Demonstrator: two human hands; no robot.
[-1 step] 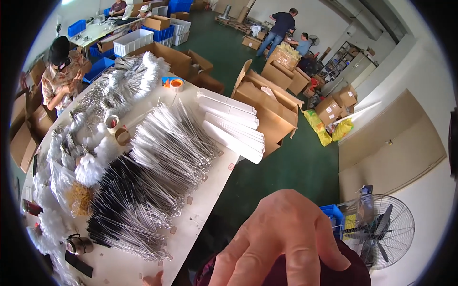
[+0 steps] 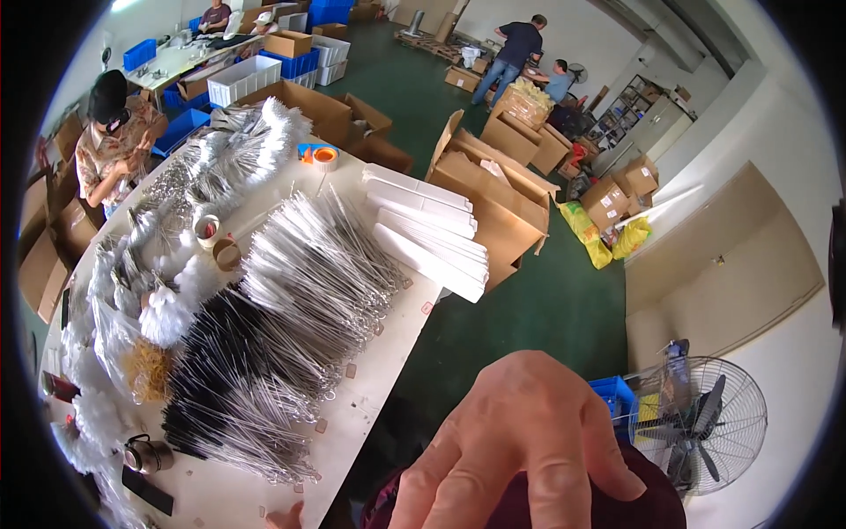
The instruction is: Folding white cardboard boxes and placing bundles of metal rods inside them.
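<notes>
My right hand is large and close in the lower middle, seen from its back. Its fingers bend down and stand apart, with the tips partly cut off; nothing shows in them. Beside the table's front edge, part of my left hand comes in at the bottom; most of it is hidden, so its grip cannot be read. Nearest to it on the white table lies a pile of black-bristled wire brushes with looped metal ends. White-bristled wire brushes are heaped beyond them.
Flat white strips and a tape roll lie at the far table end. A metal cup stands on the left. An open carton adjoins the table. At right is a caged fan. A co-worker is at left.
The co-worker at the left has lowered their hands a little. My own hands keep their places, and the brushes lie as before.
</notes>
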